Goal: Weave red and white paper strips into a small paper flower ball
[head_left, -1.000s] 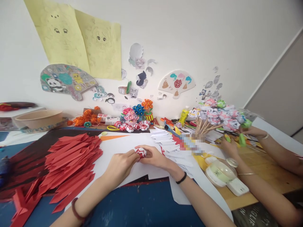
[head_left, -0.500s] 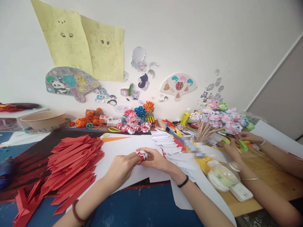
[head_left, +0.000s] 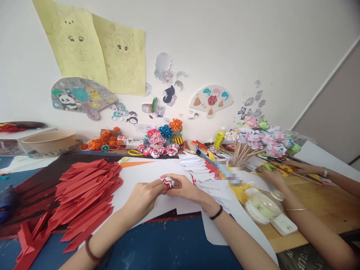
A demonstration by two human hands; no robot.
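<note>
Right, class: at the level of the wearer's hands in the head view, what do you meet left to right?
Red paper strips, left hand, red-and-white paper piece, right hand, black wristband, round container.

Bright, diffuse indoor light; wide-lens warp.
Wall (head_left: 174, 26) pale, greyer upper right; my left hand (head_left: 147, 195) and right hand (head_left: 184, 187) evenly lit, slightly soft; my forearms (head_left: 107, 228) stretched toward bottom edge; blue object (head_left: 7, 202) far left smeared; mosaic patch (head_left: 236, 179) right of centre; top-right corner darkened.

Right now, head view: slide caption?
Left hand and right hand hold a red-and-white paper piece over white paper, beside piled red strips.
</note>
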